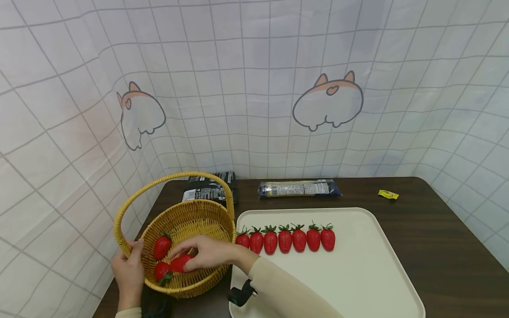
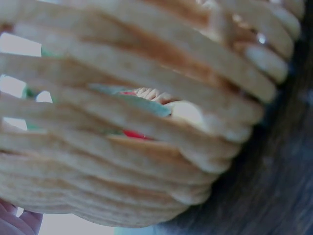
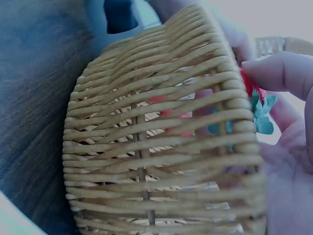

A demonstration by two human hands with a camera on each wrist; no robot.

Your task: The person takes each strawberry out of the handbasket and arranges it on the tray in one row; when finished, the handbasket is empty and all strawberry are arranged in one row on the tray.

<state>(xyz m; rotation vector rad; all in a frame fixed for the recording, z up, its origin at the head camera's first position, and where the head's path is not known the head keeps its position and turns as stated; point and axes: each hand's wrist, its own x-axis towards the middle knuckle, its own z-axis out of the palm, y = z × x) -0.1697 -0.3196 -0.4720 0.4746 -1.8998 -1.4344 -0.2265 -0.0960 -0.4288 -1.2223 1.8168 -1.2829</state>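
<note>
A yellow wicker basket with a tall arched handle stands at the left of the table. My left hand grips it where the handle meets the left rim. Inside the basket, my right hand pinches a red strawberry between thumb and fingers; the right wrist view shows its green leaves beside the palm. Two more strawberries lie at the basket's left side, an upper one and a lower one. The left wrist view is mostly filled by the basket's weave.
A white tray lies right of the basket, with several strawberries in a row along its back. A black plug sits at its left edge. Behind are a black packet, a long clear packet and a small yellow wrapper.
</note>
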